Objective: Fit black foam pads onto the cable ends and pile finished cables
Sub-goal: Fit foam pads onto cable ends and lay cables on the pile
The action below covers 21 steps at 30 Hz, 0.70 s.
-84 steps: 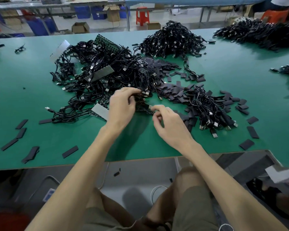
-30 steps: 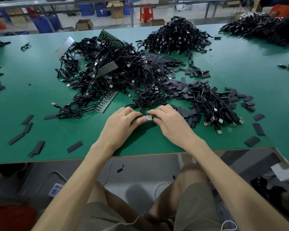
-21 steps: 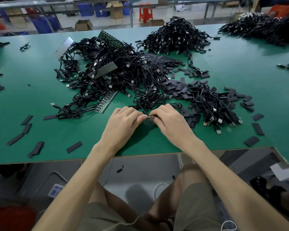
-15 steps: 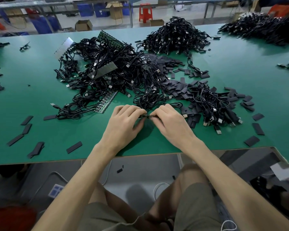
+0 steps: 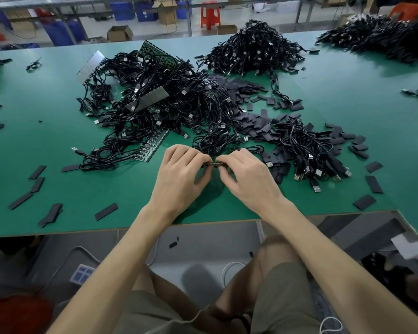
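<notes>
My left hand (image 5: 179,174) and my right hand (image 5: 249,177) meet just above the green table (image 5: 348,97), near its front edge. Between their fingertips they pinch a thin dark cable end with a foam pad (image 5: 212,163), seen edge on; its cable runs back toward the right. A big tangle of black cables (image 5: 159,104) lies behind my hands. A smaller bunch of cables (image 5: 309,150) with USB plugs lies to the right on scattered black foam pads (image 5: 249,121).
Two more cable heaps sit at the back (image 5: 256,49) and far right (image 5: 381,37). Loose pads lie at front left (image 5: 51,213) and front right (image 5: 364,201). Green circuit strips (image 5: 152,148) poke out of the tangle. The table's front edge (image 5: 203,225) runs above my knees.
My hands came back from the cable tangle toward the front edge and closed together on one cable end. The piece between my fingers turned from flat to edge on.
</notes>
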### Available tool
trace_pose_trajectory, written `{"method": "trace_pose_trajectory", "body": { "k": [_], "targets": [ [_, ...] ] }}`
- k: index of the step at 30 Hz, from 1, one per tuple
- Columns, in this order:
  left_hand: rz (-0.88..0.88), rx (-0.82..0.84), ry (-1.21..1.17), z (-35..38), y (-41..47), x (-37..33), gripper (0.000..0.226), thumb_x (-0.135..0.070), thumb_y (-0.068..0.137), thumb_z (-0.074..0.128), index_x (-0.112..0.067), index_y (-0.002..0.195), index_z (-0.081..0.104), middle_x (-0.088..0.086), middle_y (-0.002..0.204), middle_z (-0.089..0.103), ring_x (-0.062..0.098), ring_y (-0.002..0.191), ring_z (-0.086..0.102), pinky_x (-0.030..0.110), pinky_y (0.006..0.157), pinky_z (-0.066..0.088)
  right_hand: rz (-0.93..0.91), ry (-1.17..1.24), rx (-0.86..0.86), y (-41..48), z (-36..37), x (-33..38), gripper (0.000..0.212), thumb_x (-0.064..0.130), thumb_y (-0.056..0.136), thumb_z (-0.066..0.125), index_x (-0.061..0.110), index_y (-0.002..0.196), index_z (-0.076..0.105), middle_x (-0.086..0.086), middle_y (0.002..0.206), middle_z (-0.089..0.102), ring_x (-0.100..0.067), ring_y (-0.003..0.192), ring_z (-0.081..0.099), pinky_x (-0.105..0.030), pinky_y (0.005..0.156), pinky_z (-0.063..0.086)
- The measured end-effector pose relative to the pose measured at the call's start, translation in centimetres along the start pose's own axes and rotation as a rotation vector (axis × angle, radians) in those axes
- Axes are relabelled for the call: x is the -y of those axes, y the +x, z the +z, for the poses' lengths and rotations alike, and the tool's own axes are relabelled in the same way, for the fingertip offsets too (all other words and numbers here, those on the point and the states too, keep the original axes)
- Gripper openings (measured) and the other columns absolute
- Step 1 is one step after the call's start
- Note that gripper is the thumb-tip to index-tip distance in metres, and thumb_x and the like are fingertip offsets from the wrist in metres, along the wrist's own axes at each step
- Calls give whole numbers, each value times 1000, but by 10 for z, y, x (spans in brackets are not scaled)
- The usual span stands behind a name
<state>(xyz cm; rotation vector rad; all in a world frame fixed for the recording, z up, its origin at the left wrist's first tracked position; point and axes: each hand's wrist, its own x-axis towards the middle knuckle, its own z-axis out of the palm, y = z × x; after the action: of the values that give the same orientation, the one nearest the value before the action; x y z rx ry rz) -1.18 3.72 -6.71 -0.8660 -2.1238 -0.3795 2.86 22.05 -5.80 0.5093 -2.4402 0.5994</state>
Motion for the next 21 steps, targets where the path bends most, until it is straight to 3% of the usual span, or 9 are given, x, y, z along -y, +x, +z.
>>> {"method": "trace_pose_trajectory", "body": {
  "k": [8, 14, 21],
  "targets": [
    [1, 39, -78, 3, -1, 0, 9, -18, 97, 67, -12, 102, 70, -2, 100, 69, 22, 95, 60, 33, 93, 43, -7, -7, -32, 1, -2, 4, 8, 5, 92, 67, 0, 86, 67, -9, 76, 65, -28, 73, 59, -42, 70, 53],
    [2, 52, -109, 2, -2, -1, 12, -21, 98, 65, -12, 104, 71, -4, 101, 69, 20, 97, 60, 31, 94, 43, -24, -9, -42, 1, -3, 4, 10, 5, 92, 66, 0, 83, 65, -10, 75, 63, -28, 72, 58, -42, 69, 53],
    [-31, 15, -47, 0, 1, -3, 13, -23, 98, 66, -11, 96, 71, -2, 88, 66, 22, 83, 60, 35, 86, 46, -36, -21, -38, 1, 0, 1, 12, 8, 94, 64, 0, 86, 66, -10, 77, 64, -29, 74, 59, -44, 71, 53]
  ]
}}
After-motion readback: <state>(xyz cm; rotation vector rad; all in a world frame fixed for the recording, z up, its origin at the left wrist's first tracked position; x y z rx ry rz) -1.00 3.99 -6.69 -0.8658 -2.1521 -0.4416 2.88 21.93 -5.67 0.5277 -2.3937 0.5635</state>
